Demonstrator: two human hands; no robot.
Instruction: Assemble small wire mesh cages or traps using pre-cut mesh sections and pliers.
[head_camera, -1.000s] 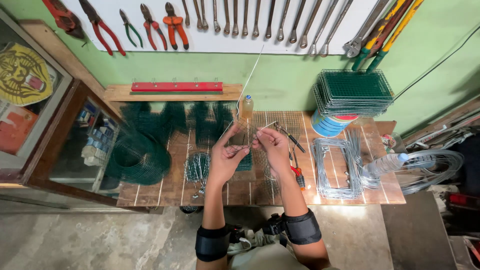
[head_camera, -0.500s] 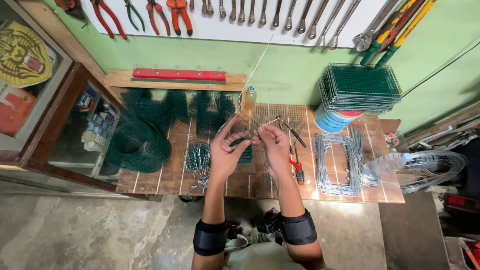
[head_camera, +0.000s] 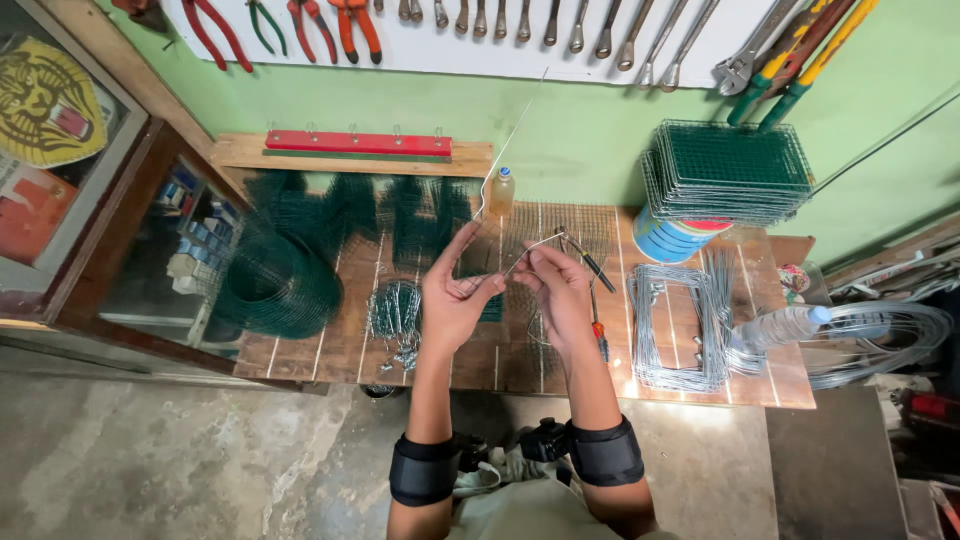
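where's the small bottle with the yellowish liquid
In the head view, the small bottle stands at the bench's back edge, left of centre, just beyond the left hand.

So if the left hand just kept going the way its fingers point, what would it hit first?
The left hand points away from the person toward the wall. First in that line is probably the small bottle at the back of the workbench, though depth is hard to judge from above.

Thin shiny metal wire (head_camera: 535, 246), worn matt wooden bench (head_camera: 450, 352)
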